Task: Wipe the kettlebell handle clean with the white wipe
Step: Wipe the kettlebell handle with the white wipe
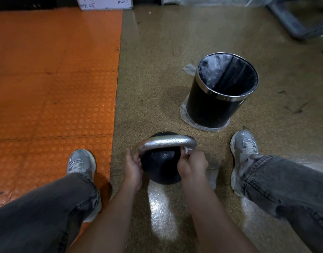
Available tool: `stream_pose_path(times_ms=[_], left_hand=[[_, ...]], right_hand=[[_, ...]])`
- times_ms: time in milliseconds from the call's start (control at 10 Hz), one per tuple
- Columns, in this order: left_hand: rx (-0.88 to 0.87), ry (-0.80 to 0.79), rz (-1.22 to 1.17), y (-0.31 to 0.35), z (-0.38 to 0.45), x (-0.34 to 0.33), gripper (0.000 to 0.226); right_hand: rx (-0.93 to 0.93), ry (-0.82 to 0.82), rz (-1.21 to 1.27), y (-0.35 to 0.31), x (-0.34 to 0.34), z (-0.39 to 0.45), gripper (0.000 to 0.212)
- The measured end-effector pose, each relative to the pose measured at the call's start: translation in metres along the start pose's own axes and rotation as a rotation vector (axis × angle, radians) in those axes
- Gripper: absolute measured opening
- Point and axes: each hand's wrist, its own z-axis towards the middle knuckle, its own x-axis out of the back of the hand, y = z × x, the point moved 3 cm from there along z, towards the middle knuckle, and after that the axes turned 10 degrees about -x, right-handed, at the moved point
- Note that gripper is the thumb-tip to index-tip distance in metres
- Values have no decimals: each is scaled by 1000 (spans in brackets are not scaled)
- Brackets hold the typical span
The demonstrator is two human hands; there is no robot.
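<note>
A: From the head camera, what do you make out?

B: A round black cast-iron kettlebell (161, 167) sits on the speckled tan floor (157, 70) between the person's feet, with its curved silver-grey metal handle (167, 142) arching over the top. The left hand (133, 167) has its fingers curled round the left foot of the handle, steadying it. The right hand (192, 164) is clamped on the right foot of the handle, with a small crumpled white wipe (186, 150) pinched between its fingers and the metal.

A: So the wiping is under way?

B: I judge so — the wipe touches only the right end, and the long top bar looks bare of it.

A: How should the stroke go?

B: Keep the wipe wrapped round the bar, not just dabbed on one face, and slide it up over the curve toward the left hand. The underside and the inner corners where the handle meets the ball likely need a twist of the wrist. The left hand should hold firm so the ball does not roll — then give way so its own patch gets wiped.

A: Anything else nearby?

B: A black cylindrical waste bin with a chrome rim and clear liner (224, 92) stands beyond the kettlebell to the right, well apart. An orange studded rubber mat (53, 70) covers the floor on the left.
</note>
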Motion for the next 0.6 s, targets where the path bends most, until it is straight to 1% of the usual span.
stream_pose_path(times_ms=[100, 200, 300, 400, 500, 600], left_hand=[[-17, -10, -5, -1, 1, 1, 79], [-17, -24, -28, -3, 2, 3, 79], [-18, -28, -34, -2, 2, 2, 80], [-18, -21, -42, -2, 3, 2, 79], [-27, -17, -48, -5, 6, 3, 78], [-11, -26, -37, -6, 6, 4, 77]], right_hand=[[7, 61, -159, 1, 2, -6, 40], [19, 70, -248, 11, 13, -8, 40], [9, -14, -258, 8, 5, -4, 41], [53, -18, -368, -2, 6, -12, 45], [102, 23, -399, 6, 14, -12, 44], [95, 5, -385, 6, 15, -6, 40]])
